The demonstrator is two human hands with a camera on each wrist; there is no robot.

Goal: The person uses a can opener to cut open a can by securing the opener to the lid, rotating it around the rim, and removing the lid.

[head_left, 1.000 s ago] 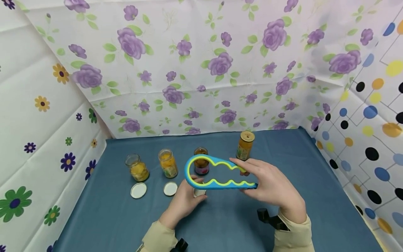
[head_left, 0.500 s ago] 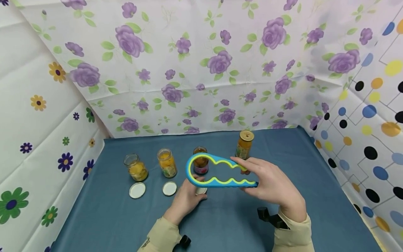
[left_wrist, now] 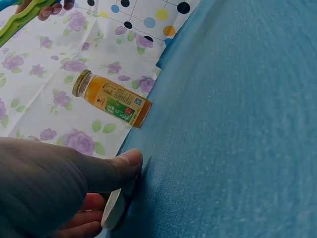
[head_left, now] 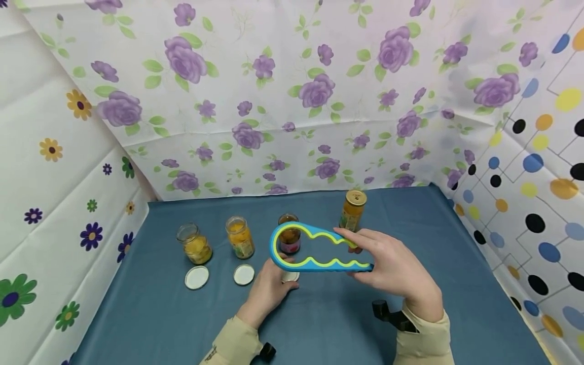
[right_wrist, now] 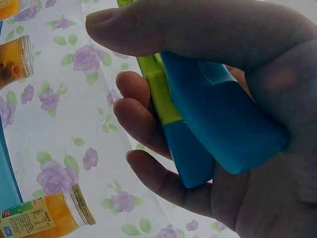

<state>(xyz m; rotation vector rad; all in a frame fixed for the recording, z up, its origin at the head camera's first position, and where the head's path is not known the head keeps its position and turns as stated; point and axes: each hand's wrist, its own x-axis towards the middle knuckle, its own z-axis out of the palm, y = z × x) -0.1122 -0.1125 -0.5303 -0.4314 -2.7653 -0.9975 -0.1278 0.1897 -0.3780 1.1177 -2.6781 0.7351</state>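
My right hand (head_left: pixel 394 266) holds a blue and lime-green jar opener (head_left: pixel 328 268) by its handle ends, raised above the table. In the right wrist view, thumb and fingers wrap round the opener's handles (right_wrist: pixel 223 119). Low at the table, my left hand (head_left: pixel 269 288) pinches a white-faced jar lid (head_left: pixel 291 277) between thumb and fingers; the left wrist view has this lid (left_wrist: pixel 113 210) tilted, partly hidden by the hand. Behind the opener's loop stands an open dark jar (head_left: pixel 289 244). A jar with a gold lid (head_left: pixel 352 210) stands at the back right.
Two open glass jars of yellow fruit, a left one (head_left: pixel 197 247) and a middle one (head_left: pixel 240 238), stand on the blue tablecloth (head_left: pixel 155 304). In front of them lie a larger white lid (head_left: pixel 196 278) and a smaller white lid (head_left: pixel 244 274). Patterned cloth walls surround the table.
The head view has shifted slightly, so the jars and lids appear a little further left. Both hands keep their hold on the opener and the lid, with hardly any motion.
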